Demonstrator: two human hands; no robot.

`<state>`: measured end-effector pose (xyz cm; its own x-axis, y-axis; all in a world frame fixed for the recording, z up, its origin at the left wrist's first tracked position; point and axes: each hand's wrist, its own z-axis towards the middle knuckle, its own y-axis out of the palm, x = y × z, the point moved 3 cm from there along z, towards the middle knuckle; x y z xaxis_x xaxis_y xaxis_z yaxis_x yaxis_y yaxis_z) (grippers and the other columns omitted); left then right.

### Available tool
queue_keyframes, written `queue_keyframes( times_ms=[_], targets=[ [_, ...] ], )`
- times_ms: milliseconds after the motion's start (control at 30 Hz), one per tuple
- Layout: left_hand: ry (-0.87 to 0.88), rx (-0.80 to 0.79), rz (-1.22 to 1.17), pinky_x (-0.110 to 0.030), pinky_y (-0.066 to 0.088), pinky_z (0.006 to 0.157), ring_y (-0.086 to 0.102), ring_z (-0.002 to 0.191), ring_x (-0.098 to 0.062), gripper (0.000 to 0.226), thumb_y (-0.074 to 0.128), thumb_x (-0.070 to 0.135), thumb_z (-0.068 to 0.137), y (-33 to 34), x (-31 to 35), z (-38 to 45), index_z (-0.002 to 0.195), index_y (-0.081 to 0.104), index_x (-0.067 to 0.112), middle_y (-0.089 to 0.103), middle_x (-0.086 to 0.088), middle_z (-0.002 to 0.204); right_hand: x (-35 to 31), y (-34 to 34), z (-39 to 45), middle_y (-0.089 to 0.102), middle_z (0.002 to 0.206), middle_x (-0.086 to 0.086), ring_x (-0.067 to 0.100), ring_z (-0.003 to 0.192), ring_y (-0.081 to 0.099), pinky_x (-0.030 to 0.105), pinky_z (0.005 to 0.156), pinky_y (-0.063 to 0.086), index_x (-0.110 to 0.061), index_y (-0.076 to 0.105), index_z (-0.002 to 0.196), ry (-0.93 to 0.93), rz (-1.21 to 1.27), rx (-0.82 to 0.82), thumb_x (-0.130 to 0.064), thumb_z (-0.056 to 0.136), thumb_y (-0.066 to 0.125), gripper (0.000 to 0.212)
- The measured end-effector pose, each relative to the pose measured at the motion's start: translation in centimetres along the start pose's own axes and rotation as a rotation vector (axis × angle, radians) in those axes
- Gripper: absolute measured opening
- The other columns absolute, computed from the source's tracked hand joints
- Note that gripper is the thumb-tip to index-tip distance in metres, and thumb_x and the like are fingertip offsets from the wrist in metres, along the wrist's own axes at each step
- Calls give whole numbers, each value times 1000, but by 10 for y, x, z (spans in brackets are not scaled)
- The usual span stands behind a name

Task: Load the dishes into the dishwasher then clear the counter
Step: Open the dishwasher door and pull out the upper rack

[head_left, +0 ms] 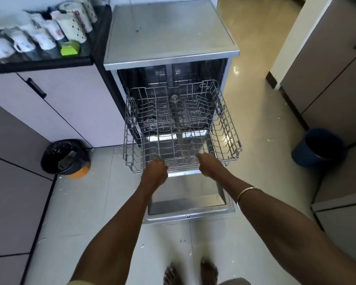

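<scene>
Reaching forward with both arms outstretched, we curl our left hand [155, 168] and right hand [209, 164] fingers around the front rim of the dishwasher rack [228, 128].

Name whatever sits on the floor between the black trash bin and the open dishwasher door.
Nothing: the head view shows only bare pale floor tiles between the trash bin and the dishwasher door.

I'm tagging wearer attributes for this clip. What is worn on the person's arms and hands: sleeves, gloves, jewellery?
Both forearms are bare, with no gloves on the left hand or the right hand. The right arm carries a thin, plain metal bangle, pale gold in colour, above the wrist. No rings or watch show. A bit of light fabric at the bottom edge near the left arm may be clothing.
</scene>
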<state>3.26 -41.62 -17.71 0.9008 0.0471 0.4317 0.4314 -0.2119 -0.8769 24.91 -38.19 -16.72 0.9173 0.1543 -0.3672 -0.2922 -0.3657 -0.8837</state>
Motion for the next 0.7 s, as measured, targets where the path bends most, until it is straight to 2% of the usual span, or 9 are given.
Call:
queue_keyframes(
  times_ms=[67,133,200,267,333,567,700],
  targets=[
    [-18,-5,20,-47,55,84,63,96,-33,41,34,31,101,-25,8,-6,105,65,5,64,-19,107,-16,-20,-5,60,121,25,41,108,59,45,85,53,-3,50,131,-8,-32,-11,6,86,48,46],
    [-45,-19,-3,-47,54,87,64,98,-33,50,27,38,103,-45,15,-8,103,65,6,66,-18,107,-31,-43,-6,57,127,25,41,114,56,47,92,50,-1,48,132,-12,-59,-38,1,88,49,44],
    [-58,-30,-39,-45,53,90,64,100,-33,49,27,34,104,-69,22,-12,105,66,4,66,-19,108,-45,-65,-6,54,135,23,39,125,50,48,103,42,0,48,133,-37,-104,-62,-7,92,49,42],
    [-61,-25,-58,-45,53,89,63,101,-32,47,27,32,104,-90,29,-18,105,65,5,67,-18,107,-59,-81,-11,45,145,20,38,138,36,51,113,28,-2,46,136,-72,-164,-87,-16,97,42,42],
    [-65,-25,-76,-45,54,88,63,101,-31,46,27,33,103,-107,32,-24,105,65,6,67,-16,106,-72,-95,-19,39,150,18,38,144,25,53,116,20,-3,45,138,-105,-204,-108,-20,100,38,42],
    [-119,-9,-73,-45,53,91,63,100,-32,44,29,30,103,-165,43,-47,104,63,3,66,-21,109,-109,-128,-41,29,156,18,36,147,16,51,120,14,-4,37,145,-92,-175,-127,-31,104,30,49],
    [-124,-19,-80,-45,52,93,63,103,-31,39,32,29,103,-185,40,-51,107,64,6,66,-18,115,-127,-138,-45,28,156,19,36,148,15,49,121,14,-1,28,149,-57,-122,-124,-31,105,29,52]
  ],
)
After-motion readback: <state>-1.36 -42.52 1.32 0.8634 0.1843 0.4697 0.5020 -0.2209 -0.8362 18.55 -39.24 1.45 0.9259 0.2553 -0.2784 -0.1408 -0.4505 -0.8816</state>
